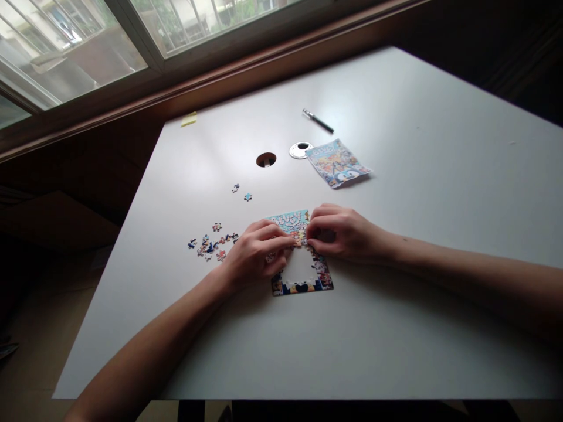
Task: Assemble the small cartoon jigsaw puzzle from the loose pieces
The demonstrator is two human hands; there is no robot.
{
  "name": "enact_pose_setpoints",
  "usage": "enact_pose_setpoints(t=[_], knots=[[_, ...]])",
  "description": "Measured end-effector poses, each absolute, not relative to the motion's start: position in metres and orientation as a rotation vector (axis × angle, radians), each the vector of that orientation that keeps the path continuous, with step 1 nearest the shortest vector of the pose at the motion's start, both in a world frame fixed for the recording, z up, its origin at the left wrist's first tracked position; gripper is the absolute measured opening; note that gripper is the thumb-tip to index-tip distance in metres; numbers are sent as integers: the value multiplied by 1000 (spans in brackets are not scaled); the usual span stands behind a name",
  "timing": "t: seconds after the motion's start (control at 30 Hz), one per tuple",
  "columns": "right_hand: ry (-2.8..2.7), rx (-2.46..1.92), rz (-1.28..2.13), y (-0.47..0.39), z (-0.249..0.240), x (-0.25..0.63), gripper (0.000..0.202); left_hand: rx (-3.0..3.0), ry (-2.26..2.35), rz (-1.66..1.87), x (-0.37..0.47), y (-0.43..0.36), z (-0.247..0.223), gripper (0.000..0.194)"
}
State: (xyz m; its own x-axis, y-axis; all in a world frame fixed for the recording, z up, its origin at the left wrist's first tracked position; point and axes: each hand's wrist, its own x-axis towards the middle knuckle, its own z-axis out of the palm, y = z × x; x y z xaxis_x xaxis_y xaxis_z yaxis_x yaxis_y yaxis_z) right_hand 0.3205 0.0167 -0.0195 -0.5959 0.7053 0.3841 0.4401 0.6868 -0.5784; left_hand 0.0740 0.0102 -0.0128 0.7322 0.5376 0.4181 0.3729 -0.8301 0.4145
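Note:
A small jigsaw puzzle (302,287) lies on the white table, its border and top joined around an open middle. My left hand (257,249) rests over the puzzle's left side, fingers bent and pointing at the lower edge of the joined top part. On the right side my right hand (336,231) curls with thumb and forefinger nearly meeting at the puzzle's edge. Whether either hand grips a piece is too small to tell. Loose pieces (206,247) are scattered left of my left hand, and two more (248,197) lie farther back.
Behind my right hand is a creased picture sheet (336,163), touching a round metal cover (299,150). A pen (318,121) lies beyond it. The white table (417,193) has a round hole (266,159) and a yellow note (189,119) near the window-side edge.

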Motion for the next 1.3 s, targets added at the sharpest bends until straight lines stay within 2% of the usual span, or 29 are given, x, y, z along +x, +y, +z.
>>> enact_pose_setpoints(t=[0.43,0.6,0.87,1.0,1.3], knots=[[-2266,-908,625,16,-15,321,5,2710,714,710,74,10,-12,33],[-2065,-1010,738,16,-12,325,16,2736,725,654,75,10,-10,31],[-2293,-787,499,12,-14,322,21,2792,756,654,78,8,-13,26],[-2341,-757,396,13,-15,322,17,2824,804,653,79,5,-15,24],[-2363,-753,497,16,-17,324,12,2826,803,668,80,5,-14,22]])
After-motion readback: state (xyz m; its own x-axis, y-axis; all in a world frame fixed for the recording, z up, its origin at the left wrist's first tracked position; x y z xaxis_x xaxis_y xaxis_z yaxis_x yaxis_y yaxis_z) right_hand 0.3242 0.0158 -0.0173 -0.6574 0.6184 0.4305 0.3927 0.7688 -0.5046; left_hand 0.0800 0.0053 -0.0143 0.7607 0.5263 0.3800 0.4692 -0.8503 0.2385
